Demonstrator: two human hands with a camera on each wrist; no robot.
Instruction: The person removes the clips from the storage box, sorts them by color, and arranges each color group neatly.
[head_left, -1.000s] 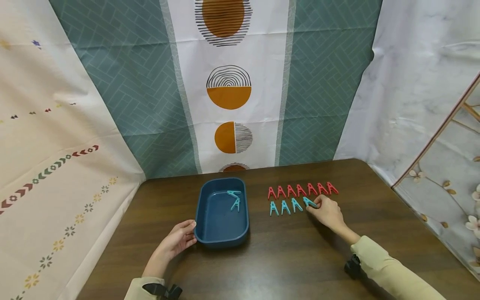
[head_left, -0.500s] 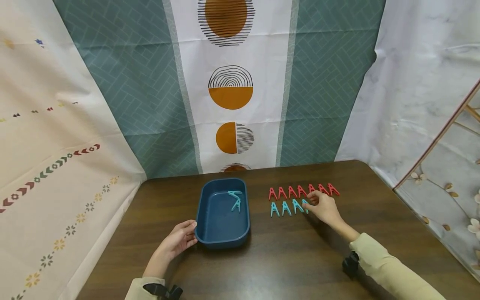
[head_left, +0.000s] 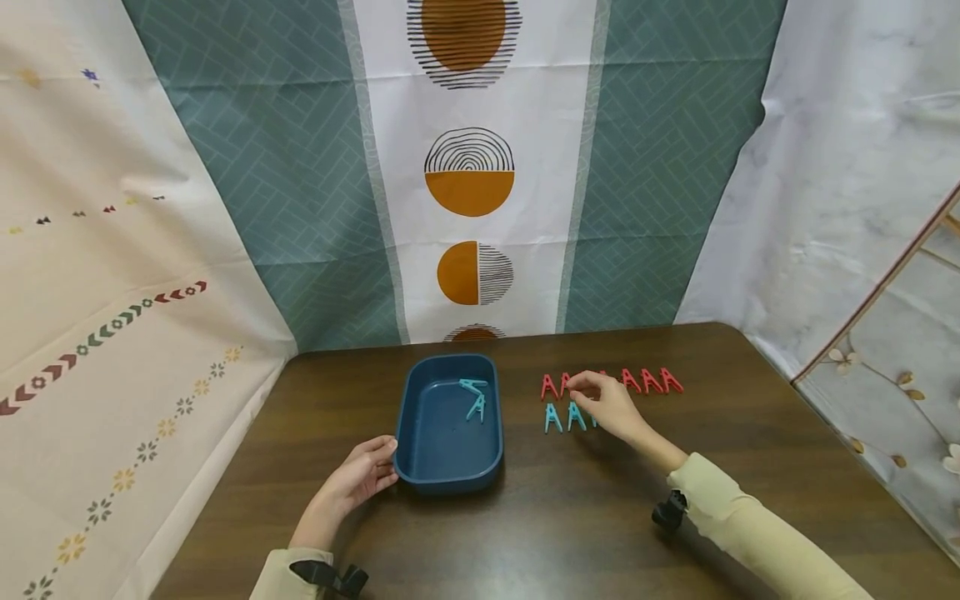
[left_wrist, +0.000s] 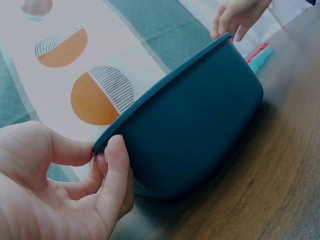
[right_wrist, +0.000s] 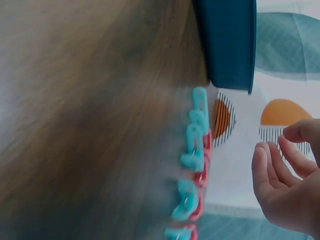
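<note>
Our left hand [head_left: 358,478] pinches the rim of the blue tub [head_left: 450,423] on the counter [head_left: 570,517], two teal pegs [head_left: 474,397] inside. Our right hand [head_left: 606,406] hovers with loose fingers over the teal peg row [head_left: 562,416], holding nothing we can see. These pegs look light, stiff and springy: best pinched across the flat sides.

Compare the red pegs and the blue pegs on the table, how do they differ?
The red pegs are red and lie in the far row; the blue pegs are light blue and lie in the near row. The red row runs longer to the right than the blue row. The right hand hovers over part of both rows. Both kinds share the same A shape and lie flat on the table.
</note>
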